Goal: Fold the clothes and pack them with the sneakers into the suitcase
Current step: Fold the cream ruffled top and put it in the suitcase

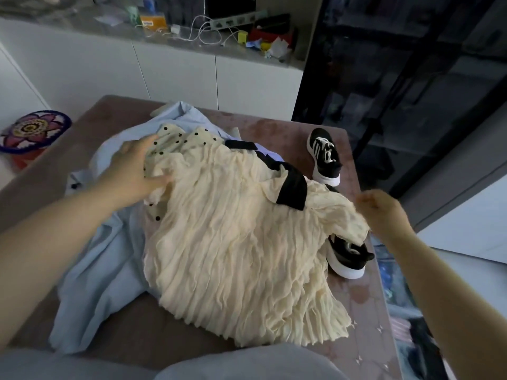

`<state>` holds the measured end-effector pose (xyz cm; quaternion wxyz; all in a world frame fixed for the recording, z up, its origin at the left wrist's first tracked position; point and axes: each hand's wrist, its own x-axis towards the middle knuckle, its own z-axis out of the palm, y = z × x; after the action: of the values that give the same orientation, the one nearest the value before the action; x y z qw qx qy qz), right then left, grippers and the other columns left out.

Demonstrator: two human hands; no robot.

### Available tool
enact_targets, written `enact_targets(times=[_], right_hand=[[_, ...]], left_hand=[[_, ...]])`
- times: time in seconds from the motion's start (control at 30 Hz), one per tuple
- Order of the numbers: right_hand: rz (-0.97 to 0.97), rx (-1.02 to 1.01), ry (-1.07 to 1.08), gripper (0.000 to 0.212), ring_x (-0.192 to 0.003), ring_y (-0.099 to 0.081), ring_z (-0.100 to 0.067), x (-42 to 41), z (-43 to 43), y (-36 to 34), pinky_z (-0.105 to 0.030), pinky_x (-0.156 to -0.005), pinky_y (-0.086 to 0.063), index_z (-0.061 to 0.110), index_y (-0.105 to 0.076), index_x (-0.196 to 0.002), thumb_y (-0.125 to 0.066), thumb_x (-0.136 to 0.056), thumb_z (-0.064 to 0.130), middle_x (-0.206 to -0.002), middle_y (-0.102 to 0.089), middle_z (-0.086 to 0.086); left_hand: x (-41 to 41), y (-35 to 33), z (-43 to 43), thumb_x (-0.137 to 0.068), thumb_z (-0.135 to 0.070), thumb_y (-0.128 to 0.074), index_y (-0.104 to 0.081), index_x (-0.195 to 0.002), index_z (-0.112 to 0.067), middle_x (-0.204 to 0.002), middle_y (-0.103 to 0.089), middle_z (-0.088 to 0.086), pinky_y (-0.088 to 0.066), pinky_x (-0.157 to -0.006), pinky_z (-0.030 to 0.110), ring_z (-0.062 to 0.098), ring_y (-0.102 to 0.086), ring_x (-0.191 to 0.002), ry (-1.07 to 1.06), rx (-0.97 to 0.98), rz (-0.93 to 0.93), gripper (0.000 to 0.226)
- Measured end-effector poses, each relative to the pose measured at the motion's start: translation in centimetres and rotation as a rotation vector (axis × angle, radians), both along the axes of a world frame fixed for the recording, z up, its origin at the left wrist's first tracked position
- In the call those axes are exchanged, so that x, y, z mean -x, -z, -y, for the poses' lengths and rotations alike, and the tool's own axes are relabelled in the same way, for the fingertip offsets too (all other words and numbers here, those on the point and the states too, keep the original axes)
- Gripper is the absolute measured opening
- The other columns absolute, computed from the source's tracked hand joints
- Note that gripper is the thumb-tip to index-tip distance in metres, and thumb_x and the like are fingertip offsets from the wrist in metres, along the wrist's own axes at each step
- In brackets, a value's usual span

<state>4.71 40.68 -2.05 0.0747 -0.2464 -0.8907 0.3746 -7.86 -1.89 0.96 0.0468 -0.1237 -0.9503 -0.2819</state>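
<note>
Flower-patterned mat [33, 130] at far left, cluttered counter [82, 28] with white cables [201, 37], dark glass cabinet [411, 78] right

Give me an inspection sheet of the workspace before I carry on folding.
Surface: mauve surface, mostly covered by clothes.
Job's things: cream pleated garment with black trim lies over a polka-dot garment and a light blue shirt; far sneaker stands clear; near sneaker partly under the cream garment; suitcase nothing seen.
Clutter: floral round object left of the surface; orange box and papers on the counter.
Hands: left hand flat on the polka-dot garment; right hand blurred at the cream garment's edge, grip unclear.
Cables: white cables looped on the counter.
Surroundings: white cabinets behind; dark glass cabinet right.
</note>
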Motion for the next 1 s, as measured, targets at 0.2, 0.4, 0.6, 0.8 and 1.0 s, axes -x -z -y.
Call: enact_targets(times=[0.2, 0.4, 0.6, 0.8, 1.0], right_hand=[[0.593, 0.000, -0.506, 0.046, -0.098, -0.052, -0.005, -10.9, 5.7, 7.5, -0.024, -0.092, -0.044, 0.031, -0.053, -0.105, -0.070, -0.069, 0.055, -0.108, -0.051, 0.014], [0.441, -0.218, -0.386, 0.011, -0.116, -0.045, -0.020, -14.5, 9.0, 10.6, -0.026, -0.096, -0.036, 0.026, -0.059, -0.100, -0.055, -0.090, 0.029, -0.122, -0.047, 0.002], [0.053, 0.098, -0.093, 0.007, -0.066, -0.053, -0.009, -13.0, 9.6, 2.7, -0.012, -0.055, -0.038, 0.020, -0.051, -0.086, -0.054, -0.092, 0.019, -0.075, -0.057, 0.005], [-0.247, 0.108, -0.065, 0.020, -0.044, -0.040, -0.005, -11.2, 10.1, -4.7, -0.014, -0.041, -0.033, 0.013, -0.052, -0.072, -0.063, -0.087, 0.018, -0.053, -0.049, 0.005], [-0.255, 0.176, -0.192, 0.019, -0.051, -0.046, -0.010, -11.9, 10.0, -9.0, -0.017, -0.046, -0.038, 0.015, -0.063, -0.067, -0.074, -0.077, 0.028, -0.063, -0.059, -0.015]], left_hand=[[-11.2, 6.3, 0.0, -0.084, -0.058, -0.043, -0.062, -0.082, -0.038, -0.075, -0.056, -0.024, -0.031, -0.072, 0.014, -0.005, -0.040, -0.080, 0.765, 0.325, -0.035, 0.028], [-16.2, 14.2, -0.1, -0.067, -0.066, -0.040, -0.057, -0.110, -0.029, -0.105, -0.057, -0.013, -0.031, -0.085, 0.022, 0.006, -0.043, -0.098, 0.797, 0.465, -0.074, 0.059], [-16.9, 16.2, -1.9, -0.069, -0.066, -0.042, -0.047, -0.115, -0.016, -0.114, -0.054, 0.002, -0.029, -0.092, 0.032, 0.018, -0.043, -0.105, 0.648, 0.463, -0.230, 0.068], [-19.2, 13.7, -5.6, -0.070, -0.071, -0.038, -0.045, -0.115, -0.012, -0.104, -0.060, 0.004, -0.042, -0.084, 0.030, 0.020, -0.049, -0.096, 0.465, 0.303, -0.278, 0.074], [-22.2, 10.5, -10.6, -0.072, -0.080, -0.036, -0.025, -0.140, -0.007, -0.128, -0.046, 0.013, -0.042, -0.095, 0.040, 0.023, -0.035, -0.116, 0.320, 0.170, -0.087, 0.100]])
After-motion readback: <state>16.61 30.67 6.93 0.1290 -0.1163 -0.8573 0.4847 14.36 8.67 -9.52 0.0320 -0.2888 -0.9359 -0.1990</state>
